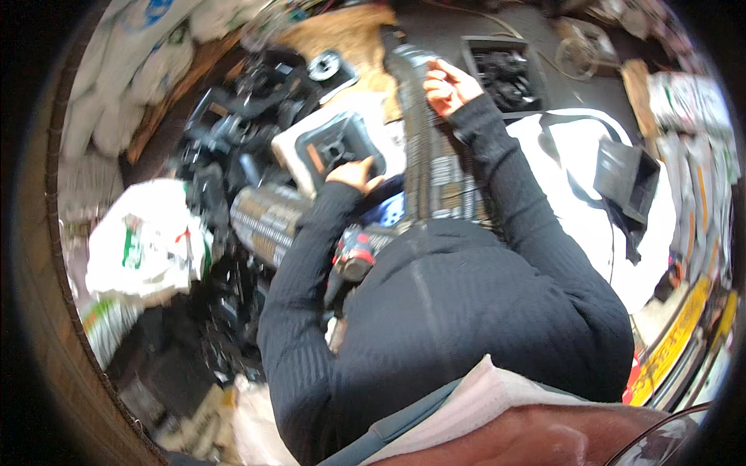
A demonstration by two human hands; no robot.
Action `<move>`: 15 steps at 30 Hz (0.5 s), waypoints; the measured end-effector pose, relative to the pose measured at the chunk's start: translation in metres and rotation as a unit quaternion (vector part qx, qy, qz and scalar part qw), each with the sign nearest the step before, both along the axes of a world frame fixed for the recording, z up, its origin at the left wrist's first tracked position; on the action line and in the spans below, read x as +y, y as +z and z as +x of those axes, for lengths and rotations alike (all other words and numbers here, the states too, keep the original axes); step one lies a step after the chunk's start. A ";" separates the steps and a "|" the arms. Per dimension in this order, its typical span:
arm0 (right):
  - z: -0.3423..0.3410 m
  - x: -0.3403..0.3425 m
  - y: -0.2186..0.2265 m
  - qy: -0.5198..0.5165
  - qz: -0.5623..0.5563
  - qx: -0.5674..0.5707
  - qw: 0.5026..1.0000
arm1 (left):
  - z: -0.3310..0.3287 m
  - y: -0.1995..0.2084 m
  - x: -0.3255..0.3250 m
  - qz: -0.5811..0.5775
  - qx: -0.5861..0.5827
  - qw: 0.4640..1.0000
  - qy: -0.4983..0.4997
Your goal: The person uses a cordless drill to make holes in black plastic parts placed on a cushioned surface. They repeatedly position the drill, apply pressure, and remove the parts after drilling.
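My left hand (354, 175) is at the near edge of a square dark plastic part (326, 158) with a raised round centre, its thumb and a finger curled over the rim. That part lies on a white block (291, 155). Farther off to the right, my right hand (453, 88) is raised with its fingers curled in; whatever is in them is too small or blurred to name. Below it runs a long, dark patterned surface (423, 155). A red and black power tool (356, 256), perhaps a drill, lies close to my left forearm.
Black plastic parts (214, 147) are heaped at the left, with a white plastic bag (148, 241) nearby. A black tray (536, 58) of small dark pieces stands at the far right. On a white sack (649, 256) rests a dark box-shaped piece (625, 179).
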State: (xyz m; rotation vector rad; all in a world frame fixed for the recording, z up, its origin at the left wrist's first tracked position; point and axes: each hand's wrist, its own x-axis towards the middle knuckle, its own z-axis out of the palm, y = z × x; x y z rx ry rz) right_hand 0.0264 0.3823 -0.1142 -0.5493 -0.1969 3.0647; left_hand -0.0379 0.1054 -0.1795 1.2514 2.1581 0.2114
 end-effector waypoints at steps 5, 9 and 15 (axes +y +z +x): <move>0.006 0.168 -0.069 -0.115 0.278 -0.134 0.944 | -0.016 0.039 -0.027 0.148 0.014 0.982 0.115; 0.043 0.235 -0.149 -0.219 0.644 -0.523 0.513 | -0.022 0.035 -0.062 0.166 0.041 0.964 0.202; 0.002 0.222 -0.144 0.177 0.749 -0.595 0.229 | 0.001 0.037 -0.127 0.282 0.153 0.900 0.295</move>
